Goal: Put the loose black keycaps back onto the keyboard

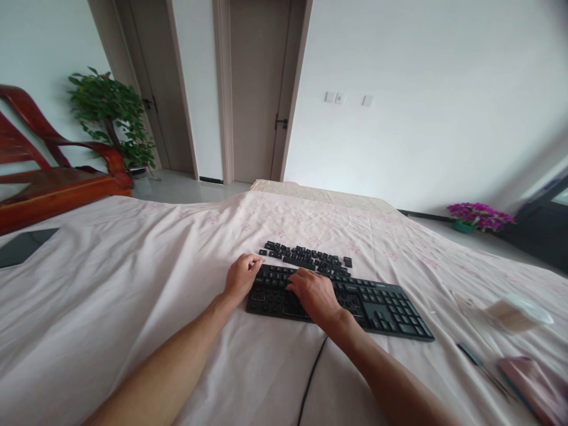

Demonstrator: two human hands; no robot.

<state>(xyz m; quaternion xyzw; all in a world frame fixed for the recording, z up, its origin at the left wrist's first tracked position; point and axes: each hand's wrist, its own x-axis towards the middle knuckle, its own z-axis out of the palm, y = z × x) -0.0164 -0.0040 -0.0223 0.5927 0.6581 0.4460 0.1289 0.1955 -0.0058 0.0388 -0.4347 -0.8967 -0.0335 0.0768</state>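
Observation:
A black keyboard point(386, 307) lies on the pale pink floral sheet, with several keys off its left and lower part. Loose black keycaps point(302, 257) are spread just beyond its far edge. At the keyboard's upper left corner, my left hand point(242, 275) is closed, thumb and fingers together; whatever it may hold is too small to make out. My right hand point(313, 290) rests over the middle-left of the keyboard, fingers bent down onto the upper keys. Its fingertips are partly hidden, so a hold cannot be made out.
A cable point(310, 376) runs from the keyboard toward me. On the right lie a clear container of swabs point(517, 313), a thin tool point(481, 364) and a pink cloth point(536, 387). A dark flat object point(26, 245) is at far left.

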